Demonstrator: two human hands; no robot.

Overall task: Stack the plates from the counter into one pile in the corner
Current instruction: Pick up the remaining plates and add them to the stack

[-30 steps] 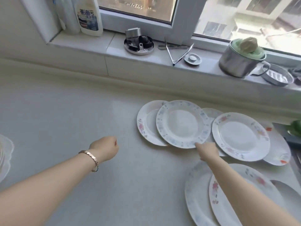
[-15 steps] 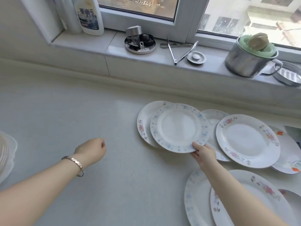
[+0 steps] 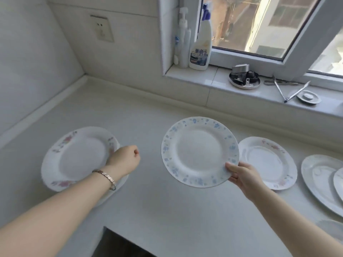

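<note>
Plate (image 3: 199, 152) in my fingers (image 3: 232, 167): smooth, glossy glazed ceramic. Bench (image 3: 167, 210): smooth, matt. Spray bottle (image 3: 201, 51): glossy white plastic.

head camera looks steeply down, close over the counter (image 3: 167, 210).

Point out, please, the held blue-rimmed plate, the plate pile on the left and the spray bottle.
blue-rimmed plate (image 3: 199, 152): head view, middle of its well.
plate pile (image 3: 81, 156): head view, well of the top plate.
spray bottle (image 3: 200, 55): head view, on its label.
</note>
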